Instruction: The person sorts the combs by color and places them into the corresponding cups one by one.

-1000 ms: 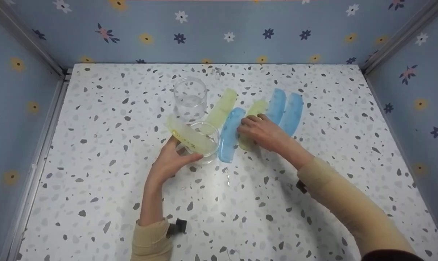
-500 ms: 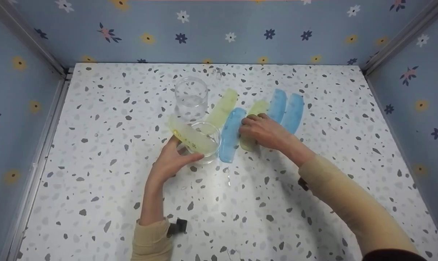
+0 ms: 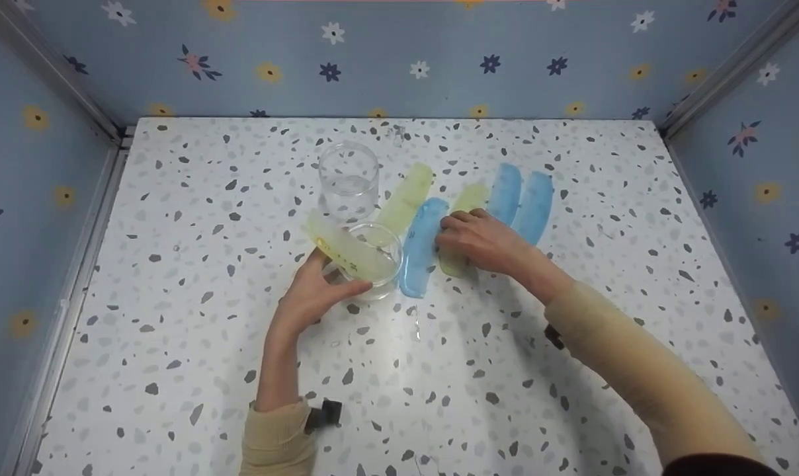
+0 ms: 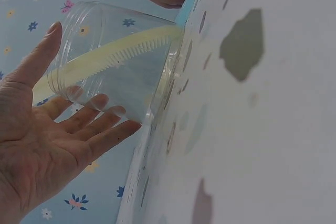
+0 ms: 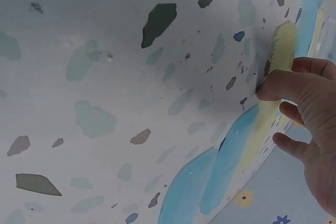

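A yellow comb (image 3: 455, 262) lies on the counter (image 3: 194, 357), pinched by the right hand (image 3: 484, 242). The left hand (image 3: 311, 289) grips a clear jar (image 4: 134, 85) holding a tilted second comb (image 3: 353, 252). Between them lies a blue comb (image 3: 420, 250).

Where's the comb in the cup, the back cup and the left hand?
Yellow comb (image 3: 351, 250): head view, middle of its body.
Back cup (image 3: 348, 183): head view, its clear wall.
Left hand (image 4: 47, 140): left wrist view, its palm.

Nothing legible, only blurred marks on combs (image 3: 350, 252)
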`<state>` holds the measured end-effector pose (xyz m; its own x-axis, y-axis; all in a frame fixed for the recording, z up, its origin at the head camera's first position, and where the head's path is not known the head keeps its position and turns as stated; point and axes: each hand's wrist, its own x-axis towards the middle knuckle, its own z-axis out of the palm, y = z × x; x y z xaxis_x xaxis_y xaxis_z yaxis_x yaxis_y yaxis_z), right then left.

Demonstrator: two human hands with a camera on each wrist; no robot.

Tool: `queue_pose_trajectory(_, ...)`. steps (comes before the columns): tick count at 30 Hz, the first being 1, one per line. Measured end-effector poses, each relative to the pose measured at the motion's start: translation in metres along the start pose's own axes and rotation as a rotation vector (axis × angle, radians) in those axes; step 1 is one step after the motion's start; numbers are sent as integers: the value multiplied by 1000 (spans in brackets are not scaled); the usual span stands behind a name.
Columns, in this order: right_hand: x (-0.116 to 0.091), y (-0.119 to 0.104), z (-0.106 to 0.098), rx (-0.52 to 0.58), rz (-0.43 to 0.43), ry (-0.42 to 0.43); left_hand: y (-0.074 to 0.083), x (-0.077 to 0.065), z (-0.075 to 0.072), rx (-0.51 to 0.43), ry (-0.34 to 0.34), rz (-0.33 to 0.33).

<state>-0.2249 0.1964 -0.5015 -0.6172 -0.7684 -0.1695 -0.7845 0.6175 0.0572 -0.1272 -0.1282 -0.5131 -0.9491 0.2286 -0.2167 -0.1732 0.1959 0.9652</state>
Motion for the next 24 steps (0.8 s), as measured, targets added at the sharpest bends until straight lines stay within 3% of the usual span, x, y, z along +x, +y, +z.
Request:
queue_pose_trajectory(8,-3,3,2,-1,-7,29,0,0,0,-12,-1,5)
queue_pose_trajectory(24,-11,7,0,11,-43,215,-1,2,0,-8,2,10)
